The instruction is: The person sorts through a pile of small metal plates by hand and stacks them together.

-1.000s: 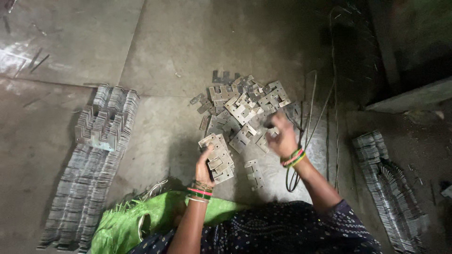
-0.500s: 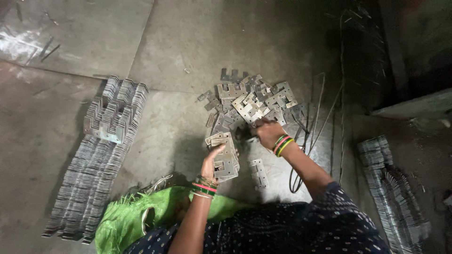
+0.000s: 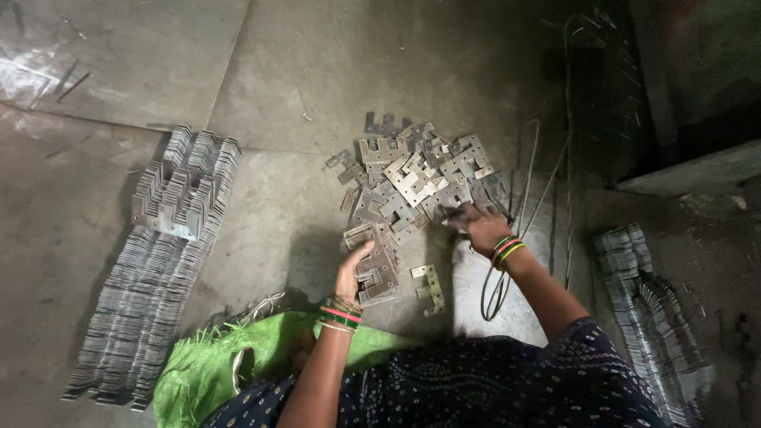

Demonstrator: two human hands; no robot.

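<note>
**Metal plates on concrete, both hands in the pile**

Concrete floor (image 3: 317, 71) under everything, grey, seamed into slabs.

Long stacked rows of notched metal plates (image 3: 151, 285) far left, lying flat in overlapping lines, with a shorter upright bundle (image 3: 186, 194) resting on top near the upper end. Well apart from the hands.

Second stacked row (image 3: 650, 317) far right, running down toward the frame edge, darker and partly in shadow.

Green woven sack (image 3: 230, 364) at bottom left, crumpled, just beside the left forearm.

Loose heap of flat stamped plates (image 3: 412, 174) centre frame, jumbled, overlapping at all angles. Between the two stacked rows.

Wire loops (image 3: 507, 277) right of the heap, thin, trailing up toward the dark wall and curling under the right wrist.

Left hand (image 3: 353, 269) half closed round the side of a small aligned stack of plates (image 3: 376, 265), thumb up against its edge, stack standing tilted on the floor just below the heap. Red and green bangles at the wrist.

Right hand (image 3: 479, 226) palm down on the lower right edge of the heap, fingers curled onto the plates there; cannot tell whether one is actually gripped. Bangles on this wrist too.

Single loose plate (image 3: 430, 287) flat on the floor just right of the held stack, between the two forearms.
</note>
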